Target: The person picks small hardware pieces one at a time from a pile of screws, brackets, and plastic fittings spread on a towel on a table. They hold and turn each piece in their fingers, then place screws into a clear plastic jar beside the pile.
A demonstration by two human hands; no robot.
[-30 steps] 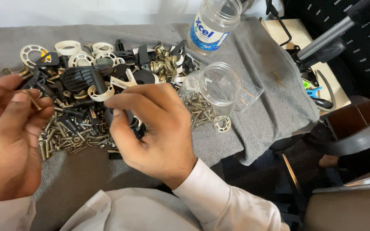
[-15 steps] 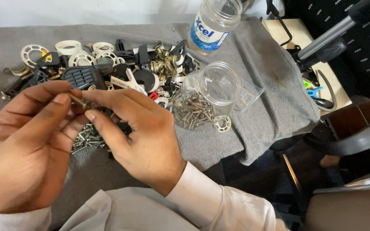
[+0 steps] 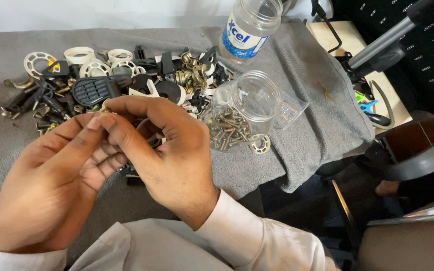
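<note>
Both hands meet just in front of the heap of parts [image 3: 126, 83] on the grey cloth [image 3: 302, 115]. The left hand [image 3: 56, 180] and right hand [image 3: 169, 155] pinch a small brass screw [image 3: 102, 111] together between their fingertips. Right of the heap, a clear jar [image 3: 249, 108] lies tipped with screws inside; behind it stands a plastic bottle [image 3: 249, 27].

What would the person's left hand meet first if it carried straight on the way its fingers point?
The left hand points up and right, its fingertips meeting those of the right hand around a small metal piece. Beyond that lies the black ribbed plastic part, though depth is unclear.
</note>
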